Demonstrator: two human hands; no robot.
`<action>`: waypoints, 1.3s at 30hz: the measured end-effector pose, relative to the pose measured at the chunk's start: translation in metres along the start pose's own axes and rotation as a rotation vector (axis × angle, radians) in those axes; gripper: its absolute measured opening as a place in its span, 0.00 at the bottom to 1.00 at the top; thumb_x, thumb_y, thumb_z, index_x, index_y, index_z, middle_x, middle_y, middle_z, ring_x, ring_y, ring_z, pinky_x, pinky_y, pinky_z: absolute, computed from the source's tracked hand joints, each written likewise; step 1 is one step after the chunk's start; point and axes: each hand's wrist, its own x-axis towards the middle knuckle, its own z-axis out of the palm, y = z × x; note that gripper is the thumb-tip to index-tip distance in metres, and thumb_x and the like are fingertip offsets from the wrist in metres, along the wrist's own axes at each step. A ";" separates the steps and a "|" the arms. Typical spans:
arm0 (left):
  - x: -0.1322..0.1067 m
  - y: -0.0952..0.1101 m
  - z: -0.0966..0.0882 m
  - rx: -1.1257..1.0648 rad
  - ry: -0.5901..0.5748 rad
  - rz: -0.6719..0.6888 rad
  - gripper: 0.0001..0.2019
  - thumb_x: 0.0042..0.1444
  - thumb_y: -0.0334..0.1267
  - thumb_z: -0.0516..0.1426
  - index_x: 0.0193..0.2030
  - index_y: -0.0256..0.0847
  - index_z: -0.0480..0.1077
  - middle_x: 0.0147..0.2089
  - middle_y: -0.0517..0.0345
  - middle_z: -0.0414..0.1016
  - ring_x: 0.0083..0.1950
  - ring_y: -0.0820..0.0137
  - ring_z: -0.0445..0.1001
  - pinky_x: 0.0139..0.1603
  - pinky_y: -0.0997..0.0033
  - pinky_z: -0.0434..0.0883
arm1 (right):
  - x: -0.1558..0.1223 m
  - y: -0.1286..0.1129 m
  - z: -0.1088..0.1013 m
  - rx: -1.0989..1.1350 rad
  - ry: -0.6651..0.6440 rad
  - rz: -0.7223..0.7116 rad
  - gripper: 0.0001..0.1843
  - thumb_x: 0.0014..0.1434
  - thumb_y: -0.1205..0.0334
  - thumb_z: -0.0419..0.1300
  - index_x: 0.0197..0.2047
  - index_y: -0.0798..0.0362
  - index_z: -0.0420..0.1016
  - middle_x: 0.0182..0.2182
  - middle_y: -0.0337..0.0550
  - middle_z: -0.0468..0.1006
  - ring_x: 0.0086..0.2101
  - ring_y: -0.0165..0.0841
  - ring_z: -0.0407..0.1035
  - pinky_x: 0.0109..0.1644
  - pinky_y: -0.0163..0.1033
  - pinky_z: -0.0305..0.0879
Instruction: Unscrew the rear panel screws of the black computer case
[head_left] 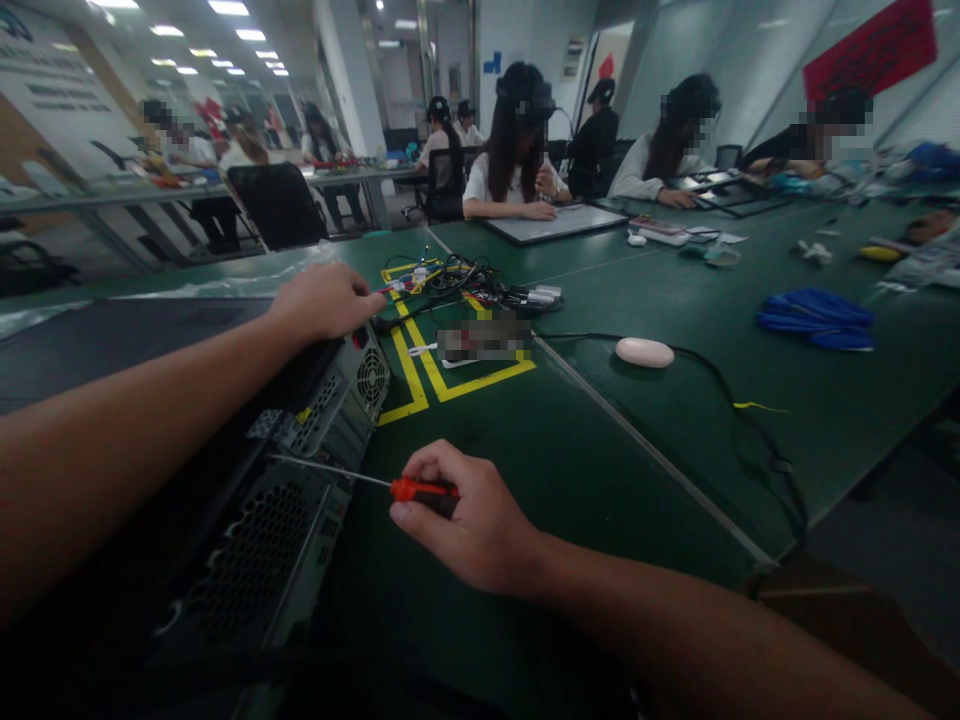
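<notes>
A black computer case point(247, 530) lies on its side on the green table point(570, 450), its rear panel with vents and a fan grille facing right. My right hand point(465, 515) is closed round the red-and-black handle of a screwdriver point(420, 490). The thin shaft points left, with its tip at the case's rear panel. My left hand point(322, 300) rests on the far top corner of the case, fingers curled over its edge.
A tangle of cables point(465, 280) lies inside yellow tape marks beyond the case. A pink mouse point(643, 351) with a black cord and blue gloves point(817, 318) lie to the right. Several people sit working at the far side.
</notes>
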 end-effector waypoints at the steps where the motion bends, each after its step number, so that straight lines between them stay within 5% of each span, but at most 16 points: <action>1: -0.001 0.001 -0.001 0.005 -0.008 0.010 0.37 0.68 0.63 0.54 0.63 0.41 0.94 0.57 0.33 0.93 0.59 0.36 0.87 0.57 0.44 0.80 | 0.000 0.000 0.000 0.001 0.003 -0.003 0.12 0.71 0.54 0.73 0.49 0.46 0.76 0.35 0.34 0.80 0.33 0.34 0.72 0.42 0.42 0.70; 18: 0.000 0.000 -0.002 0.019 -0.026 0.003 0.33 0.69 0.62 0.56 0.61 0.45 0.94 0.57 0.37 0.94 0.61 0.37 0.87 0.57 0.47 0.80 | 0.000 0.001 0.000 0.008 0.030 0.010 0.11 0.70 0.53 0.74 0.47 0.47 0.79 0.35 0.36 0.81 0.34 0.34 0.74 0.43 0.42 0.71; 25: 0.001 -0.001 0.000 -0.003 -0.009 -0.014 0.35 0.67 0.66 0.57 0.61 0.46 0.94 0.56 0.37 0.94 0.60 0.36 0.87 0.57 0.45 0.81 | 0.001 0.000 0.001 -0.014 0.013 -0.006 0.13 0.79 0.50 0.68 0.45 0.50 0.85 0.38 0.41 0.83 0.38 0.36 0.77 0.46 0.42 0.73; 31: 0.004 -0.004 0.004 -0.029 0.017 -0.026 0.34 0.64 0.67 0.59 0.58 0.47 0.95 0.53 0.36 0.93 0.59 0.33 0.87 0.56 0.44 0.80 | -0.001 0.001 0.003 0.069 -0.015 0.078 0.18 0.67 0.55 0.79 0.53 0.47 0.78 0.34 0.32 0.78 0.32 0.32 0.71 0.40 0.39 0.68; 39: -0.002 0.002 -0.001 0.021 -0.013 -0.007 0.35 0.73 0.62 0.55 0.63 0.39 0.93 0.58 0.36 0.92 0.55 0.45 0.84 0.54 0.52 0.76 | -0.001 0.004 0.003 0.088 -0.013 0.031 0.14 0.69 0.56 0.75 0.48 0.46 0.75 0.35 0.33 0.77 0.33 0.33 0.71 0.41 0.40 0.67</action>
